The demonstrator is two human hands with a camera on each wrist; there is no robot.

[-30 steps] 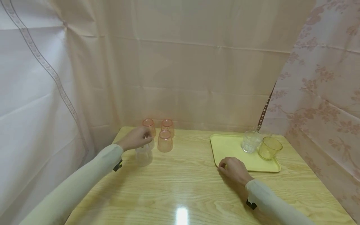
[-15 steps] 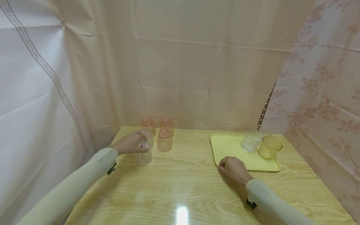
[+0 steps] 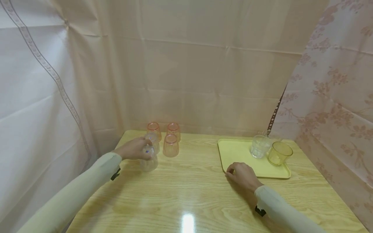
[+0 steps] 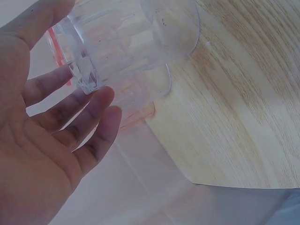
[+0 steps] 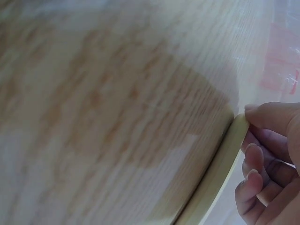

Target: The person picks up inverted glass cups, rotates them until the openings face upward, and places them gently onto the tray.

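At the left of the table, two clear glasses stand upside down one behind the other. My left hand (image 3: 132, 149) holds the nearer clear glass (image 3: 149, 163) round its upturned base; in the left wrist view the thumb and fingers lie about the base of this clear glass (image 4: 126, 37). The farther clear glass (image 3: 154, 142) stands just behind the fingers. My right hand (image 3: 243, 175) pinches the near left corner of a yellow tray (image 3: 233, 150); the right wrist view shows the thumb on the tray rim (image 5: 220, 173), other fingers curled.
Three pink glasses, including the front one (image 3: 171, 147), stand upside down behind and beside the clear pair. On the tray are an upright clear glass (image 3: 260, 147) and a yellow glass (image 3: 279, 153). Curtains (image 3: 189, 81) surround the wooden table (image 3: 186, 191).
My left hand has drawn back from over the farther clear glass to the nearer one and now holds its base. The right hand and the tray have stayed still.
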